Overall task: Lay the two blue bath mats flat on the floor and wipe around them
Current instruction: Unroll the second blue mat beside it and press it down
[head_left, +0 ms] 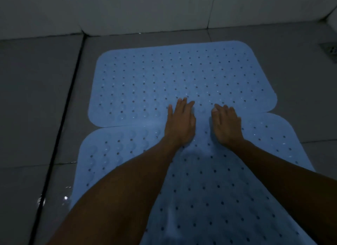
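Note:
Two light blue perforated bath mats lie flat on the grey tiled floor, meeting edge to edge. The far mat (175,77) reaches toward the wall. The near mat (209,190) runs down to the bottom of the view. My left hand (179,121) presses flat with straight fingers across the seam between the mats. My right hand (227,123) lies palm down beside it, fingers straight, on the same seam. Neither hand holds anything.
A white tiled wall (145,9) rises just behind the far mat. A floor drain (331,50) sits at the right edge. A dark groove (63,117) runs down the floor left of the mats, with wet glints near its lower end.

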